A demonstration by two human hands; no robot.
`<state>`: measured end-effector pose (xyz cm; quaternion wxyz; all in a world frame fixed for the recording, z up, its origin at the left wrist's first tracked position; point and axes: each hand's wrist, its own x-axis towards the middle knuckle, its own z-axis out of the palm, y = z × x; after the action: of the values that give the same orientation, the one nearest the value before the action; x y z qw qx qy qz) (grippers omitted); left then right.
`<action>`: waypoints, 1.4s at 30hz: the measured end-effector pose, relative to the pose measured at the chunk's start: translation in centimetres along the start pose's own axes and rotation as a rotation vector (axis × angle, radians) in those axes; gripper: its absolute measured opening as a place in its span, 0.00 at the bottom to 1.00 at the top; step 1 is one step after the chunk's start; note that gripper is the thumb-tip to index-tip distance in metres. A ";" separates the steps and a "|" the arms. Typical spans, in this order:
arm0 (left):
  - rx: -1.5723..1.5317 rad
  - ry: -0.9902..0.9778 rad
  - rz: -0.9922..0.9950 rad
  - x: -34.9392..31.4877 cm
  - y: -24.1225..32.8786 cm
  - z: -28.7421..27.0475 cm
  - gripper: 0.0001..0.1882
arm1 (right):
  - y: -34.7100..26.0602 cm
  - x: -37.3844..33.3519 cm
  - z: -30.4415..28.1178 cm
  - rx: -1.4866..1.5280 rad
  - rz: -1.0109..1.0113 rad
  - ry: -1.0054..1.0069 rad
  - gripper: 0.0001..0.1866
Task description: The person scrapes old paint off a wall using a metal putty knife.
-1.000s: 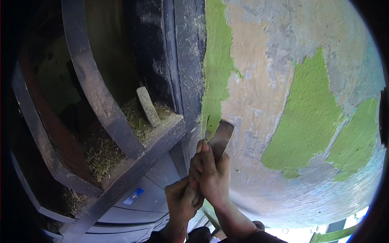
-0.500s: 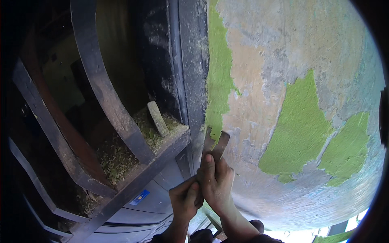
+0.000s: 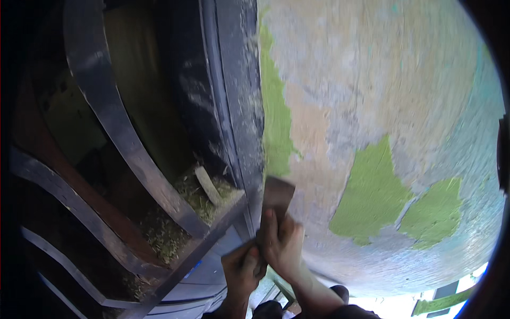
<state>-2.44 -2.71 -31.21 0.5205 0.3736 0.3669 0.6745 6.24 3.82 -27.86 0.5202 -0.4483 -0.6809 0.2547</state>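
Observation:
My right hand (image 3: 282, 244) is closed around the upper part of a flat scraper (image 3: 278, 192), its thumb pressed along the tool. Lower down, my left hand (image 3: 241, 270) is closed around the handle end, most of which the fingers hide. The broad brownish-grey blade lies against the wall (image 3: 321, 194), at the lower end of a narrow strip of green paint (image 3: 275, 125) beside the dark frame. To the right, two larger green patches (image 3: 366, 189) remain on bare, scraped plaster of beige and grey.
A dark upright window frame (image 3: 229, 101) borders the wall on the left. Curved metal bars (image 3: 133, 143) stand over its sill, where green-yellow paint flakes (image 3: 164, 236) and a short pale block (image 3: 207, 185) lie. Below is a grey panelled surface (image 3: 210, 282).
The green strip's lower end is shorter, and the green flake over the blade is gone. The view has shifted, so the wall patches sit lower in the picture. Both hands keep their grip.

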 end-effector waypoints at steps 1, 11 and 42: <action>0.033 0.047 -0.010 -0.4 -0.1 0.1 0.20 | 0.0 -0.3 0.1 -0.135 -0.159 0.045 0.07; 0.097 0.036 -0.074 0.1 3.8 1.5 0.20 | -2.2 1.2 -1.0 0.036 -0.063 0.001 0.07; 0.036 0.039 -0.080 0.6 5.1 3.2 0.18 | -3.9 2.0 -2.8 0.341 0.317 -0.057 0.16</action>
<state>-1.92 -2.79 -25.15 0.5331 0.3546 0.4036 0.6536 7.36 3.38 -22.81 0.5227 -0.4477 -0.5635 0.4570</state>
